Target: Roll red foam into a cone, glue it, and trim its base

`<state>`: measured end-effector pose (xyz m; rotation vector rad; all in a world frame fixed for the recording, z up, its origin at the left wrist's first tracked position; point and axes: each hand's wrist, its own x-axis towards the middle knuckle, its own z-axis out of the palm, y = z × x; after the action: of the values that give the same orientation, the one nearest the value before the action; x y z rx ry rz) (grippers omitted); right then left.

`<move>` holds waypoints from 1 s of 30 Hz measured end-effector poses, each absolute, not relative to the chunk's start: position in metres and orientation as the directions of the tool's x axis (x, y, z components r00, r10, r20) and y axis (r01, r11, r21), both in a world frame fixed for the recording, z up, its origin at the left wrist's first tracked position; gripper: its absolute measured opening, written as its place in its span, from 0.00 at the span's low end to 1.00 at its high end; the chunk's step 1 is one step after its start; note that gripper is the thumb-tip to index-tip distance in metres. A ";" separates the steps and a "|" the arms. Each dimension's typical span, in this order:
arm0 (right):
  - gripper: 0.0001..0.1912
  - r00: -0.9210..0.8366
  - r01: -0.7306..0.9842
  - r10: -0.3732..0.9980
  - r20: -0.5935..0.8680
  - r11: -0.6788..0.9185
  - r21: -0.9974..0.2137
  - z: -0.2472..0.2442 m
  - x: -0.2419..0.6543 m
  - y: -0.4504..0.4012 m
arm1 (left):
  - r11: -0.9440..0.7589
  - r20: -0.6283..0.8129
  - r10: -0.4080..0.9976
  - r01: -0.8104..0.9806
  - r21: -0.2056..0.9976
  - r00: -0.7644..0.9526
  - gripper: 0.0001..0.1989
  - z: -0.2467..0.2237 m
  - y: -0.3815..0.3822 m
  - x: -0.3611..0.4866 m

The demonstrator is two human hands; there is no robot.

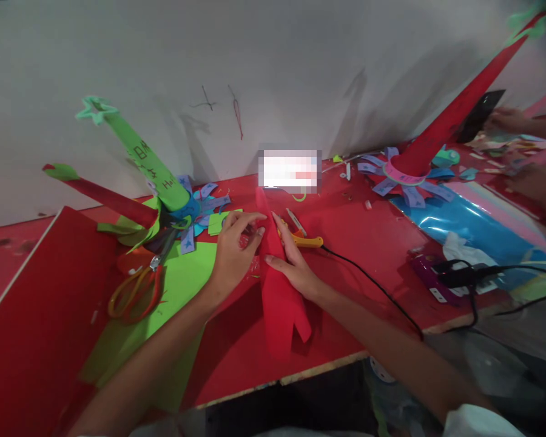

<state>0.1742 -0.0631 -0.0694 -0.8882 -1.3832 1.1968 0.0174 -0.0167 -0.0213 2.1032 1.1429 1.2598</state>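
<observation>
A sheet of red paper (279, 303), rolled into a narrow cone, stands between my hands with a notched, wider end towards me. My right hand (293, 264) grips its right side, thumb on the front and fingers around behind. At the upper left edge, my left hand (236, 246) pinches the paper between curled fingers and thumb; the exact contact is partly hidden. Just behind my right hand lies a yellow hot glue gun (309, 241) with a black cord. Orange-handled scissors (136, 291) rest to the left on a green paper sheet (186, 315).
Finished-looking paper cones stand about: a green cone (150, 152), a small red cone (113, 197) and a tall red cone (464, 103). A purple power strip (437, 279) with plugs sits right. Another person's hand (505, 121) holds a dark phone-like object. A red board (50, 303) stands left.
</observation>
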 end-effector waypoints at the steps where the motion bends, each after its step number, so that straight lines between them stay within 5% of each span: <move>1: 0.48 -0.169 -0.092 0.958 0.233 0.220 -0.971 -0.069 0.174 -0.063 | -0.565 0.510 0.824 0.430 0.704 0.247 0.09 -0.021 -0.017 0.018; 17: 0.44 -0.175 -0.203 0.970 0.166 0.129 -0.971 -0.063 0.174 -0.070 | -0.585 0.528 0.810 0.422 0.693 0.255 0.07 -0.021 -0.018 0.018; 30: 0.45 -0.139 -0.130 0.974 0.179 0.161 -0.978 -0.063 0.175 -0.067 | -0.608 0.561 0.791 0.420 0.673 0.246 0.06 -0.019 -0.023 0.020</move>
<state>0.1749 -0.0674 -0.0632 -0.9210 -1.3048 1.2409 0.0203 -0.0228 -0.0193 2.1395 1.1089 1.3135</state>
